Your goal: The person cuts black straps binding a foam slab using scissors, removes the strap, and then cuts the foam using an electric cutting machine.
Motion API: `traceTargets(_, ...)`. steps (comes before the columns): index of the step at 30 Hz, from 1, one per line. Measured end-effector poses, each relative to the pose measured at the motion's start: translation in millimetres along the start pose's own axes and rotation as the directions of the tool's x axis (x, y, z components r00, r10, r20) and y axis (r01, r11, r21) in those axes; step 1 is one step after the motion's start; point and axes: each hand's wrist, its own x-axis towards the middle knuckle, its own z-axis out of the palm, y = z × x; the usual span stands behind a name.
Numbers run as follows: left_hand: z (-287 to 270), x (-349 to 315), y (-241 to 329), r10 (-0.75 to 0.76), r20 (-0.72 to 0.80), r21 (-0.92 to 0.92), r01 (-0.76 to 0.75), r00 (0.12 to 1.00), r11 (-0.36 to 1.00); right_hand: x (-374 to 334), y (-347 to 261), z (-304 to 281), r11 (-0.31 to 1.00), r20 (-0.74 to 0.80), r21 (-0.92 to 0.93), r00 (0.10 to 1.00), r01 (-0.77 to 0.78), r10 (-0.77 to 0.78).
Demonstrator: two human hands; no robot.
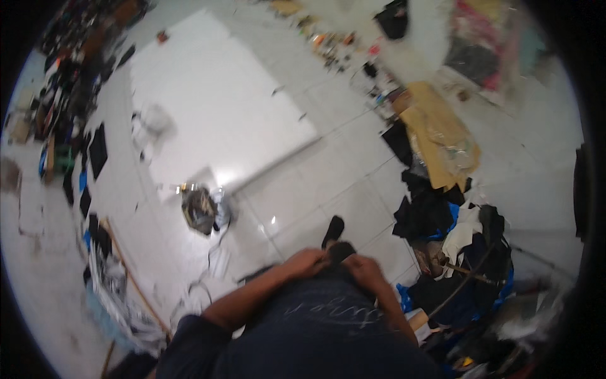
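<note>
My left hand (pixel 309 262) and my right hand (pixel 363 270) are close together in front of my waist, at the lower edge of my dark shirt (pixel 315 328). Both look closed, with the fingers curled in. Whatever they may pinch is too blurred to make out. Between them shows a piece of dark cloth (pixel 341 251), perhaps part of my clothing. Just beyond, one foot in a dark covering (pixel 334 228) stands on the pale tiles.
A large white sheet (pixel 214 95) lies on the tiled floor ahead. Near its corner sits a dark bag-like bundle (pixel 199 211). Cloth scraps (pixel 467 234) and a tan flattened piece (pixel 435 132) are heaped at right. A long stick (pixel 136 278) lies at left beside wrapped plastic.
</note>
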Motion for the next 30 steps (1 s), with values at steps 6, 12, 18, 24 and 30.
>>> traceTargets(6, -51, 149, 51, 0.009, -0.065, -0.005, -0.009, 0.998, 1.000, 86, 27, -169, 0.993, 0.030, -0.102, 0.998, -0.052, 0.055)
traceTargets(12, -144, 228, -19, -0.268, -0.633, -0.103, 0.264, 0.726, 0.959, 277, 15, -289, 0.946, 0.092, -0.310, 0.993, 0.098, -0.073)
traceTargets(18, -195, 279, -155, -0.697, -0.641, -0.394, 0.641, 0.323, 0.659, 518, 48, -375, 0.972, -0.044, -0.233, 0.999, 0.021, -0.032)
traceTargets(24, -243, 312, -174, -0.910, -0.367, -0.596, 0.701, 0.195, 0.391, 677, 34, -446, 0.912, 0.095, -0.389, 0.979, -0.128, 0.178)
traceTargets(30, -388, 415, -105, -0.881, -0.448, -0.807, 0.356, 0.152, 0.472, 817, -1, -480, 0.934, 0.100, -0.252, 0.953, -0.252, 0.285)
